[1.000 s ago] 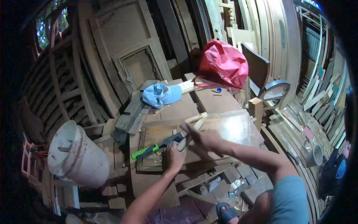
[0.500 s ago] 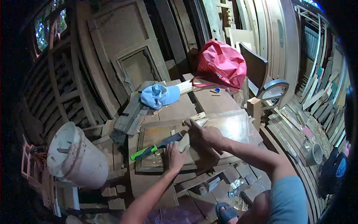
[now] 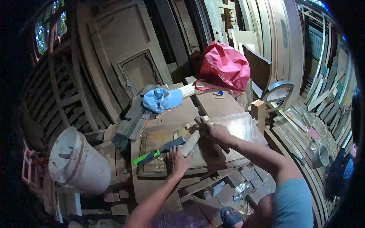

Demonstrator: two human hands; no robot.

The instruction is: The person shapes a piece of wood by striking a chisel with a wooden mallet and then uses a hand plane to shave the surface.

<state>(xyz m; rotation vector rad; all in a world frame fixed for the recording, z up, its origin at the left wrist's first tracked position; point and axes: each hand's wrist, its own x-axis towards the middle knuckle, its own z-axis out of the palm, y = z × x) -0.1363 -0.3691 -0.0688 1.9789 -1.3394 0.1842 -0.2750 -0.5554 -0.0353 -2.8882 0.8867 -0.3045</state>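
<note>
My left hand (image 3: pixel 179 161) is closed on the near end of a pale, shaped piece of wood (image 3: pixel 191 145), tilted over a framed wooden panel (image 3: pixel 156 135). My right hand (image 3: pixel 219 135) is closed at the far end of that wood. A dark, narrow piece (image 3: pixel 224 148) sticks out below the right hand; whether the fingers grip it is hidden. Left of my left hand, a tool with a green and black handle (image 3: pixel 146 157) and a dark grey end lies on the panel, beside some wood shavings (image 3: pixel 160 162).
A light blue cap (image 3: pixel 161 100) and a red bag (image 3: pixel 226 66) sit at the back of the work surface. On the left stands a dirty white bucket (image 3: pixel 81 163). A chair (image 3: pixel 262 72) and stacked boards (image 3: pixel 292 152) are on the right.
The pale piece of wood has turned and shows more of its broad side. My right hand has shifted slightly right and down; my left hand has barely moved.
</note>
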